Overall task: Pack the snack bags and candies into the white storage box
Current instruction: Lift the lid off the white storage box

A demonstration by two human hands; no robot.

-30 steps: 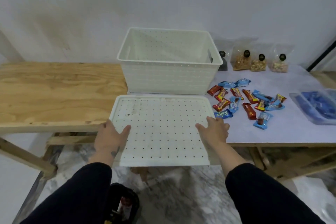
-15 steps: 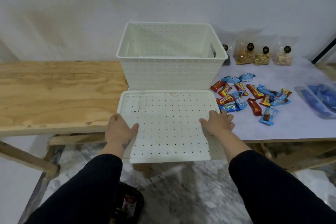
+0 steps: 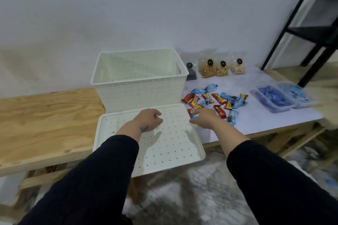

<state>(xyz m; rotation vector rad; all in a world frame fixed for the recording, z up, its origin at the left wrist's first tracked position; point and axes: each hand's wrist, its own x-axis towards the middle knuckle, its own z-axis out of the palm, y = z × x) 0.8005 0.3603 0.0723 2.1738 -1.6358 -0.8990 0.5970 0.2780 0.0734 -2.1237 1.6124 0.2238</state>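
Observation:
The white storage box (image 3: 139, 89) stands open against the wall, with nothing visible inside. Its perforated white lid (image 3: 164, 144) lies flat in front of it and overhangs the table edge. My left hand (image 3: 148, 119) hovers over the lid with fingers loosely curled and holds nothing. My right hand (image 3: 203, 117) reaches past the lid's right edge onto the nearest candies (image 3: 219, 100), a heap of red and blue wrappers on the lavender sheet; whether it grips one I cannot tell. Three clear snack bags (image 3: 222, 67) of nuts stand by the wall.
A small dark bag (image 3: 191, 74) stands beside the box. Two clear tubs (image 3: 279, 97) of blue items sit at the right. A black metal shelf frame (image 3: 311, 29) stands at the far right. Bare plywood table (image 3: 45, 118) stretches to the left.
Both hands let go of the lid's sides. The left hand moved over the lid, the right hand reached to the candies. The view swung left and up.

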